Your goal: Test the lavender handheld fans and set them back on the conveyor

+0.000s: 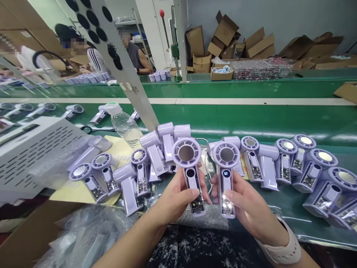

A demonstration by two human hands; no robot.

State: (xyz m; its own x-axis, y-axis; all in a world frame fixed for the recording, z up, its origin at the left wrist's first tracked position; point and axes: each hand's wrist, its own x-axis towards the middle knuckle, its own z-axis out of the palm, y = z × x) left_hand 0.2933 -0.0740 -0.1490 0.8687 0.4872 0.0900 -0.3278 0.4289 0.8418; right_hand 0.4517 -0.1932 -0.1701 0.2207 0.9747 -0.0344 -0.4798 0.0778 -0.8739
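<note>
My left hand (pixel 178 195) is wrapped round the handle of a lilac handheld fan (pixel 186 153), its thumb on the front; that fan's round display is dark. In my right hand (pixel 245 197) is a second lilac fan (pixel 226 154), held upright beside the first. Its display shows 60 and lights glow low on the handle, under my thumb. Both fans face me, side by side and apart. Several more lilac fans (pixel 130 193) lie to the left and behind, and another group (pixel 312 173) lies to the right on the green surface.
A clear bottle (pixel 125 124) stands behind the left fans, near a slanted metal post (pixel 136 96). A grey vented box (pixel 44 149) is at the left. Plastic bags (pixel 80 238) fill the lower left. Across the green conveyor (pixel 251 119) are people and cardboard boxes (pixel 225 31).
</note>
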